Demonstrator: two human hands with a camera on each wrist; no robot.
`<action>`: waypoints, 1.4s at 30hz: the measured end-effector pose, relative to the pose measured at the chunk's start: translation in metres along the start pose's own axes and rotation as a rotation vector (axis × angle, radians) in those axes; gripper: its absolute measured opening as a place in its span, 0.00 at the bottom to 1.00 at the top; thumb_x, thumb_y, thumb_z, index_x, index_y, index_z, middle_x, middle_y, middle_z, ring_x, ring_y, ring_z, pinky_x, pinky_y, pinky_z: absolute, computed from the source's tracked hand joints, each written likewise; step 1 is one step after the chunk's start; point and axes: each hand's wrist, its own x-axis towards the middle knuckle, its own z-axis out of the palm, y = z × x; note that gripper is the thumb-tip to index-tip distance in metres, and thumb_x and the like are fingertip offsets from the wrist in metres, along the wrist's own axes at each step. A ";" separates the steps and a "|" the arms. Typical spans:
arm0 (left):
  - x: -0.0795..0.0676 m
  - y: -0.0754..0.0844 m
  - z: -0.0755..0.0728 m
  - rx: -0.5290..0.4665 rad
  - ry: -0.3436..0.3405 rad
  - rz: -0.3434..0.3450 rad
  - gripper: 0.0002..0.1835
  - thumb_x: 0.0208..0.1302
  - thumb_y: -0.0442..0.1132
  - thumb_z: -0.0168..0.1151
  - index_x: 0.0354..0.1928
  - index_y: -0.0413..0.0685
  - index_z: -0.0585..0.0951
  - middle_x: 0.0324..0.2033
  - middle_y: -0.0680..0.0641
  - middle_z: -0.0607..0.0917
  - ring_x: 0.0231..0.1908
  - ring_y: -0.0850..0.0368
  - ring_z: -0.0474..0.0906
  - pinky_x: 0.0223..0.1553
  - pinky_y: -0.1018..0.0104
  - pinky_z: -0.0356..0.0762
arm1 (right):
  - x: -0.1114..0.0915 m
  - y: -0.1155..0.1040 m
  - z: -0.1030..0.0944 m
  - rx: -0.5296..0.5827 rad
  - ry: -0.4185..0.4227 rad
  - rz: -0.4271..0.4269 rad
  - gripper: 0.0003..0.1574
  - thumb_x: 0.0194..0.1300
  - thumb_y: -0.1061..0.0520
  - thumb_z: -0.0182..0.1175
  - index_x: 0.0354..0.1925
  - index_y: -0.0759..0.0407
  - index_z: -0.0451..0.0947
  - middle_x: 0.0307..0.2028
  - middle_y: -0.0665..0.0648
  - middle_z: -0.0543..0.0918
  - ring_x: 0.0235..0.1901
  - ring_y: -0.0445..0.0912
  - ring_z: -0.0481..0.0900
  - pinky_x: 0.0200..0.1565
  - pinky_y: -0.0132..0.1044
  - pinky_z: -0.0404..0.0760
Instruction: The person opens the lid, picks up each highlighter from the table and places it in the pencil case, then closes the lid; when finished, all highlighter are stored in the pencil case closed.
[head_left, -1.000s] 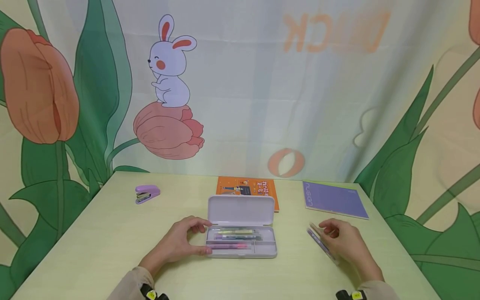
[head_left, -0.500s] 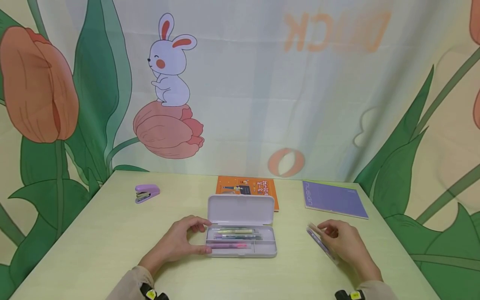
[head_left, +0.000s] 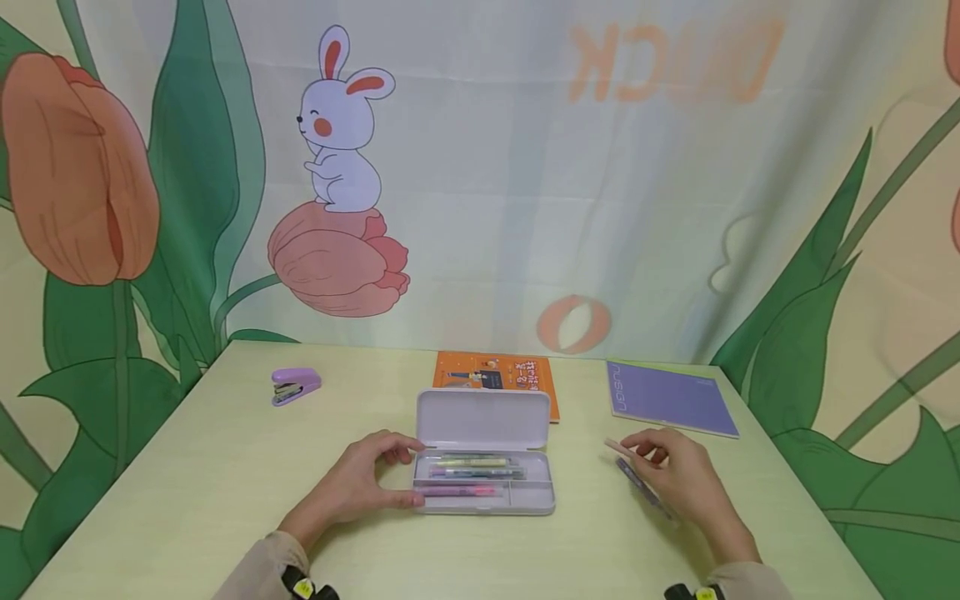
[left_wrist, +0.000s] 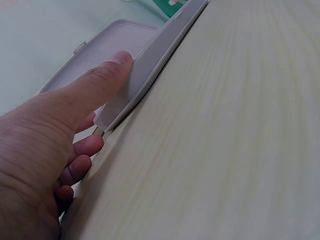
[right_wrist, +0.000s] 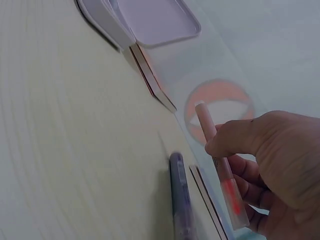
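A pale lilac pencil case (head_left: 531, 498) lies with its lid raised on the table. Several pens (head_left: 472, 462) lie in its back compartment, and a pink-and-purple pen (head_left: 457, 492) in the front one. My left hand (head_left: 362, 475) grips the case's left end, thumb at the front corner and fingers towards the back. To the right of the case, my right hand (head_left: 678, 471) pinches a slim pen (right_wrist: 204, 120) with a pale pink cap and a see-through, reddish lower end. A dark purplish pen (right_wrist: 179, 192) lies on the table below that hand.
Behind the case lies an orange book (head_left: 495, 367), partly hidden by the lid. A purple notebook (head_left: 671, 398) lies at the back right, a lilac stapler (head_left: 295, 386) at the back left. A printed curtain (head_left: 480, 208) hangs along the table's far edge.
My right hand has lifted the pink-capped pen slightly up and to the left, away from the dark pen, which stays on the table. The left hand and the case have not moved.
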 end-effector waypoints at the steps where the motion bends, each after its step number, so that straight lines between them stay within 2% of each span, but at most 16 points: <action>1: 0.000 0.000 0.000 0.000 -0.001 0.000 0.38 0.50 0.59 0.91 0.63 0.60 0.87 0.47 0.59 0.85 0.52 0.56 0.78 0.62 0.53 0.79 | 0.000 -0.003 0.000 0.005 -0.001 -0.006 0.11 0.71 0.62 0.76 0.50 0.49 0.93 0.38 0.49 0.88 0.39 0.45 0.82 0.38 0.39 0.81; 9: 0.001 -0.001 0.001 -0.005 -0.001 0.002 0.38 0.50 0.59 0.91 0.63 0.61 0.87 0.47 0.58 0.85 0.52 0.56 0.78 0.62 0.53 0.79 | 0.003 -0.023 0.001 0.033 0.017 -0.073 0.15 0.69 0.64 0.77 0.49 0.48 0.93 0.37 0.46 0.88 0.39 0.44 0.82 0.39 0.37 0.80; 17: 0.000 -0.001 0.000 -0.002 0.002 0.003 0.38 0.50 0.59 0.91 0.63 0.60 0.87 0.47 0.58 0.85 0.52 0.56 0.78 0.61 0.53 0.79 | 0.009 -0.045 0.006 0.083 -0.006 -0.131 0.17 0.66 0.67 0.78 0.48 0.48 0.94 0.36 0.45 0.87 0.38 0.43 0.82 0.39 0.35 0.79; 31: 0.002 -0.002 0.001 -0.011 0.001 -0.007 0.38 0.50 0.59 0.92 0.63 0.62 0.87 0.47 0.58 0.85 0.52 0.56 0.78 0.61 0.53 0.79 | 0.020 -0.075 0.033 0.154 -0.024 -0.219 0.18 0.65 0.68 0.77 0.45 0.45 0.94 0.36 0.46 0.87 0.36 0.42 0.82 0.37 0.34 0.80; 36: 0.001 -0.001 0.001 -0.007 0.000 -0.011 0.38 0.50 0.59 0.91 0.63 0.61 0.87 0.47 0.58 0.85 0.52 0.56 0.78 0.62 0.51 0.78 | 0.021 -0.085 0.044 0.183 -0.049 -0.277 0.19 0.65 0.70 0.77 0.45 0.47 0.95 0.38 0.48 0.89 0.36 0.41 0.83 0.39 0.35 0.83; 42: 0.001 0.000 0.000 -0.009 0.000 -0.016 0.38 0.50 0.59 0.91 0.63 0.61 0.87 0.47 0.58 0.85 0.52 0.56 0.78 0.62 0.51 0.78 | 0.024 -0.101 0.055 0.206 -0.105 -0.299 0.18 0.66 0.70 0.75 0.45 0.48 0.94 0.39 0.48 0.88 0.37 0.41 0.82 0.41 0.35 0.83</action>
